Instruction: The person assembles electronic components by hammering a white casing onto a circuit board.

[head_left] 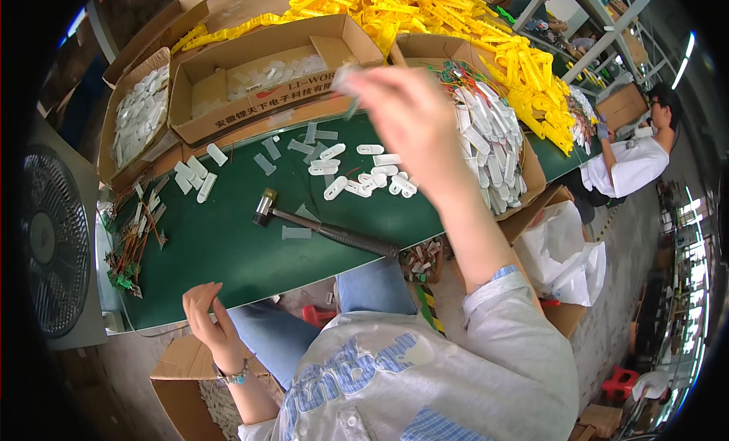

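Observation:
My right hand is raised over the far side of the green table, in front of the cardboard boxes. Its fingertips come together around a small pale piece, smeared by motion so its kind is unclear. Beneath and beside it lie several white oval plastic housings and clear plastic strips. Off the near left edge, my left hand hovers with fingers loosely curved and the thumb apart, holding nothing. A hammer with a dark handle lies between the hands, its head toward the left.
Cardboard boxes with clear pieces, white parts and wired white parts line the far side. Yellow plastic parts pile behind. Wired pieces lie at left by a fan. Another person sits at right.

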Demonstrator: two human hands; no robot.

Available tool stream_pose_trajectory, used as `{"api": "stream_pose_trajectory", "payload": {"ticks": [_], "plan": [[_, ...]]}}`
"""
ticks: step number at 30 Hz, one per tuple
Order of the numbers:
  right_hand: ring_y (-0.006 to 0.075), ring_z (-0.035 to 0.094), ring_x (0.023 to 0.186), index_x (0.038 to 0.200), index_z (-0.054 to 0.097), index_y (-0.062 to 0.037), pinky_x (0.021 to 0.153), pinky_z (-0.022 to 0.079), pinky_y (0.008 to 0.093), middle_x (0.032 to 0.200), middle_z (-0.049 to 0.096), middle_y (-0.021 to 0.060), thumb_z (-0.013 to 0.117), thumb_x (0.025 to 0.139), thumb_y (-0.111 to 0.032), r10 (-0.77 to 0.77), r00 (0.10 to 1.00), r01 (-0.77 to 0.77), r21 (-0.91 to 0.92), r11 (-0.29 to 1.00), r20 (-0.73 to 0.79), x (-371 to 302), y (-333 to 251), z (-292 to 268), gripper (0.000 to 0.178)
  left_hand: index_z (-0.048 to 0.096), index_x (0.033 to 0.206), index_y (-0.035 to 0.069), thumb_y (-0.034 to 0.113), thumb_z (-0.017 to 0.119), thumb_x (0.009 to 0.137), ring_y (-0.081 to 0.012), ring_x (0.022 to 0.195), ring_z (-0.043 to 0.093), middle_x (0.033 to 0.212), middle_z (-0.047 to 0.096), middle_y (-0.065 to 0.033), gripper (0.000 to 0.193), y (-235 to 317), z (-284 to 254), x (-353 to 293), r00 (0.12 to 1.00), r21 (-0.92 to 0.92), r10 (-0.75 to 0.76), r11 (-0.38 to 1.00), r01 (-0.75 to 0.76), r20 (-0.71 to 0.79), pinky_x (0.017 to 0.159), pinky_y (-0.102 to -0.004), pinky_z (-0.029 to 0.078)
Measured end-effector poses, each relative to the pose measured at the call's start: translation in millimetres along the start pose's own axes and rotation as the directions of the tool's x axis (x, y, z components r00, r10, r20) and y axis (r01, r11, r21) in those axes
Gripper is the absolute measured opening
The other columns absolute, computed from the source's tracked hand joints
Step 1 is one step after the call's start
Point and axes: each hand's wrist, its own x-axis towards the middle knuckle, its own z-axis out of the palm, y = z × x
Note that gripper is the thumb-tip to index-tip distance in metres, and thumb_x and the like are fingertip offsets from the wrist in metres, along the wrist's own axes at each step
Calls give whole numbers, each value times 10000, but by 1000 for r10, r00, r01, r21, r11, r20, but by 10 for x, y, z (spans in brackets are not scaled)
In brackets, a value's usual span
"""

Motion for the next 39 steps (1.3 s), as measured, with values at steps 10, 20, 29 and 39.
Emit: {"api": "stream_pose_trajectory", "payload": {"ticks": [10, 20, 29, 39], "plan": [[341, 644, 936, 1051, 727, -34, 840, 511, 428, 1010, 691, 154, 638, 893, -108, 585, 785, -332, -658, 676, 204, -932, 1441, -1037, 197, 629, 1007, -23, -70, 612, 840, -357, 989, 600, 1019, 650, -161, 174, -2, 275, 127, 954, 21, -162, 987, 162, 254, 866, -429, 492], [287, 621, 971, 970, 736, -51, 878, 498, 408, 1006, 700, 82, 684, 841, -73, 281, 916, -130, -453, 882, 286, -543, 631, -344, 141, 639, 985, -9, -40, 636, 830, -326, 1021, 611, 1061, 664, -124, 157, -8, 274, 100, 958, 85, -167, 985, 151, 233, 885, -415, 515], [288, 633, 875, 830, 678, -69, 782, 513, 417, 835, 679, 77, 707, 817, -124, 211, 730, -176, -120, 977, 650, -694, 170, 1176, 64, 648, 1018, 9, -19, 654, 824, -305, 1092, 600, 1143, 643, -99, 196, -11, 283, 109, 962, 123, -124, 988, 96, 243, 925, -406, 518], [317, 625, 881, 940, 594, -51, 756, 508, 438, 875, 635, 110, 732, 819, -113, 194, 796, -162, -107, 981, 574, -711, 8, 1282, 193, 650, 1019, 18, 13, 673, 841, -316, 1110, 584, 1175, 641, -118, 180, -217, 228, 438, 943, 23, -144, 989, 144, 301, 933, -407, 504]]}}
